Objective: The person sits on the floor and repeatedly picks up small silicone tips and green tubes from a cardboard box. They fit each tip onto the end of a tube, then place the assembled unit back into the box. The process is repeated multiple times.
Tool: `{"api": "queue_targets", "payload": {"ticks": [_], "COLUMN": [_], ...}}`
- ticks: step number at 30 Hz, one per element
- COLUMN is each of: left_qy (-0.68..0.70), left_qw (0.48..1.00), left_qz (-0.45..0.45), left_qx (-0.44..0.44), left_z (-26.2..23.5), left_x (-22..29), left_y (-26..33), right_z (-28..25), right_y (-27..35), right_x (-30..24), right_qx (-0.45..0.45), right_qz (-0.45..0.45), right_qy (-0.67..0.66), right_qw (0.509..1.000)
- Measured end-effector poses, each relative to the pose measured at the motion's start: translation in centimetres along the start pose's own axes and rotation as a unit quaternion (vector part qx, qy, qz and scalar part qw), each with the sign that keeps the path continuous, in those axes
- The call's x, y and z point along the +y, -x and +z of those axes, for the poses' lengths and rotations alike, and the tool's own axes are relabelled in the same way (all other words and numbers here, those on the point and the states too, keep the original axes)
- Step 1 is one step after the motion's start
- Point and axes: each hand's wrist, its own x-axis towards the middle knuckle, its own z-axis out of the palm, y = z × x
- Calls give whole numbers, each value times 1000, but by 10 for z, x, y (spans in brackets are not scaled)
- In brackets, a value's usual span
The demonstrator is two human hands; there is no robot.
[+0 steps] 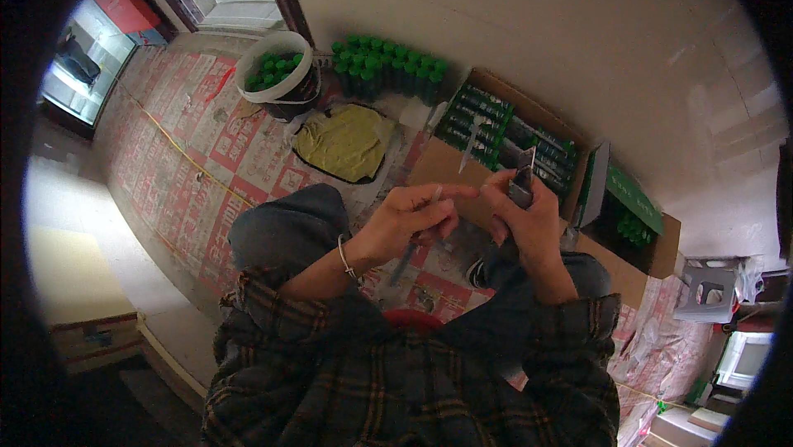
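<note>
My left hand [417, 214] is curled around a slim, translucent nozzle [404, 262], which sticks out below the palm. Its index finger stretches toward my right hand [530, 217], almost touching the thumb side. A dark utility knife [520, 189] sits in my closed right hand, its blade pointing up and away from me. Beyond the hands, a similar pale, pointed nozzle [471, 148] lies at an open cardboard box [446, 168] holding several green-and-dark cartridges [541, 145]. Fingers hide the middle of the held nozzle.
Green-capped tubes [388, 67] stand by the wall, beside a white-rimmed bucket [310, 93] of more. A yellow cloth-like piece [345, 143] lies on the printed floor covering [202, 174]. Another open box [661, 253] with green items and a grey stool [710, 290] stand at right.
</note>
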Motion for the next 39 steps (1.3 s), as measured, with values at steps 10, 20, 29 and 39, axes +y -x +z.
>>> {"api": "queue_targets", "payload": {"ticks": [10, 20, 29, 39], "left_qy": [48, 281, -144, -354], "left_qw": [981, 782, 948, 800], "left_qz": [36, -78, 56, 106], "left_qx": [184, 550, 279, 472], "left_z": [-13, -155, -206, -105], "left_x": [-21, -250, -368, -266], "left_y": [-13, -85, -113, -158], "right_z": [-1, -40, -91, -118], "right_y": [4, 10, 17, 7], "right_x": [-22, -27, -19, -29], "right_qx": [53, 119, 178, 198], "right_qz": [9, -20, -16, -3], "right_qy": [-146, -211, -237, -293], "right_qw": [988, 970, 955, 935]}}
